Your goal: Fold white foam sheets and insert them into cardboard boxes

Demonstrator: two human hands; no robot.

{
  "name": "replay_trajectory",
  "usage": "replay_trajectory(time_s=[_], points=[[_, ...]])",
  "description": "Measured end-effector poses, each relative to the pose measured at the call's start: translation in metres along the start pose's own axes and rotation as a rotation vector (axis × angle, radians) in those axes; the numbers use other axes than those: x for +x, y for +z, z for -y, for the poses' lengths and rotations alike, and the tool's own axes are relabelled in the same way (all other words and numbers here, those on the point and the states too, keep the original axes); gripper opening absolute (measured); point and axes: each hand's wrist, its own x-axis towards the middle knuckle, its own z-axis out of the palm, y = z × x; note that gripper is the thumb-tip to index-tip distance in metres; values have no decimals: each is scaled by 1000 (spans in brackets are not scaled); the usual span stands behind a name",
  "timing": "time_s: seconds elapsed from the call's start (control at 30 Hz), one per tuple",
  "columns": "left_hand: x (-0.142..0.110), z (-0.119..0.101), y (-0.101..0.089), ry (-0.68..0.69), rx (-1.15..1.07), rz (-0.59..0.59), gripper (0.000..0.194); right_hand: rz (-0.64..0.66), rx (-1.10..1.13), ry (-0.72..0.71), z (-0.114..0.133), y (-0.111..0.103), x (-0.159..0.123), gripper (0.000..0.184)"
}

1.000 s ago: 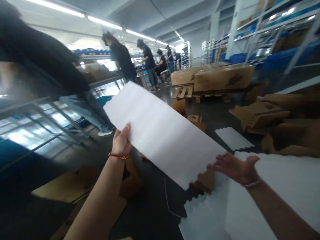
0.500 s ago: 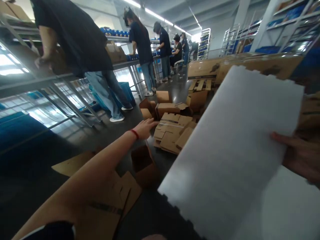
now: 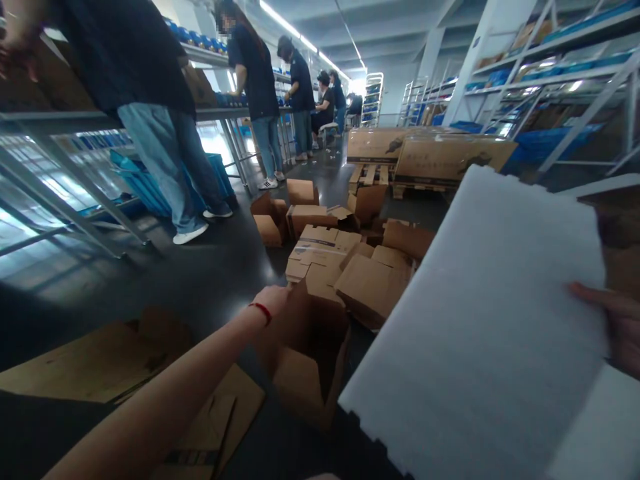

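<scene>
My left hand [image 3: 273, 300], with a red string at the wrist, reaches forward and grips the rim of an open brown cardboard box [image 3: 305, 360] on the dark floor. Its fingers are mostly hidden behind the box flap. My right hand [image 3: 613, 320] at the right edge holds a large white foam sheet [image 3: 480, 333] with a notched edge, tilted up in front of me, thumb on its face. More white foam [image 3: 595, 433] lies under it at the lower right.
Several folded and open cardboard boxes [image 3: 325, 247] are piled on the floor ahead. Flattened cardboard [image 3: 95, 367] lies at the left. People stand at a long metal workbench [image 3: 100, 120] on the left. Big cartons on pallets [image 3: 430, 157] and shelving [image 3: 550, 80] stand at the right.
My left hand let go of the foam sheet, reached out to the pile and came back onto the near open box. My right hand took over the sheet.
</scene>
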Motion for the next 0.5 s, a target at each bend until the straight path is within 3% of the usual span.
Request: replay_trajectory(time_s=[0.1, 0.2, 0.27, 0.33, 0.37, 0.4, 0.5], points=[[-62, -6, 24, -63, -68, -28, 18, -50, 84, 56, 0, 26, -3, 35], [-123, -18, 38, -256, -67, 75, 29, 17, 209, 19, -8, 48, -9, 35], [-152, -34, 34, -336, -30, -39, 41, 53, 279, 14, -14, 60, -8, 33], [-166, -56, 27, -250, 43, -202, 48, 78, 357, -16, -17, 69, -3, 32], [-168, -68, 26, -156, 85, -211, 48, 86, 398, -31, -17, 72, 0, 32], [-167, -79, 28, -50, 125, -153, 50, 92, 440, -48, -16, 75, 4, 31], [-151, -102, 55, 168, 250, 248, 70, 98, 563, -102, -13, 79, 15, 28]])
